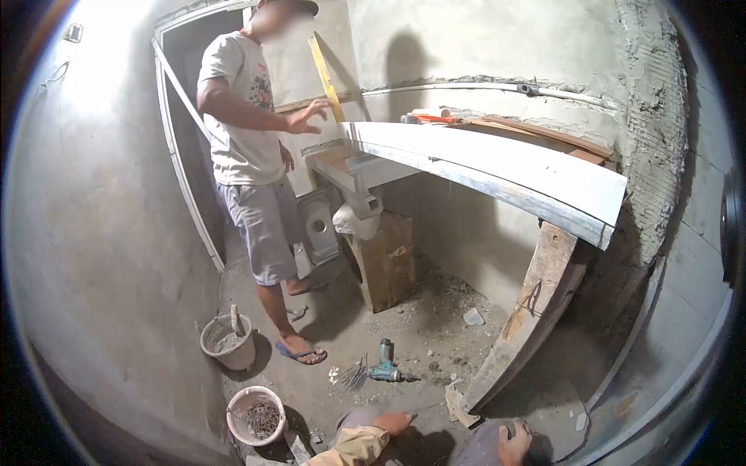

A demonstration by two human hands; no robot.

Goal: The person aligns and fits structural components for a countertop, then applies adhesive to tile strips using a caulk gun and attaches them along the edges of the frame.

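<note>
Head view: teal drill lying on a gritty floor

Beyond the wearer's hands, the hard-cased drill lies on its side, close to a splayed bundle of thin rods. The left hand, under a tan cloth sleeve, rests by a grey-clad knee; whether it grips anything cannot be told. The right hand bends its fingers loosely at the other knee, its palm side hidden, so its hold cannot be told either.

To the left stand two round, pale buckets: one with a tangle of thin brown pieces, the other smeared with grey paste around an upright handle. A rough, scarred timber post leans under a smooth, long white panel. Near its far end, another person in flip-flops holds a hand out beside a straight yellow spirit level.
</note>
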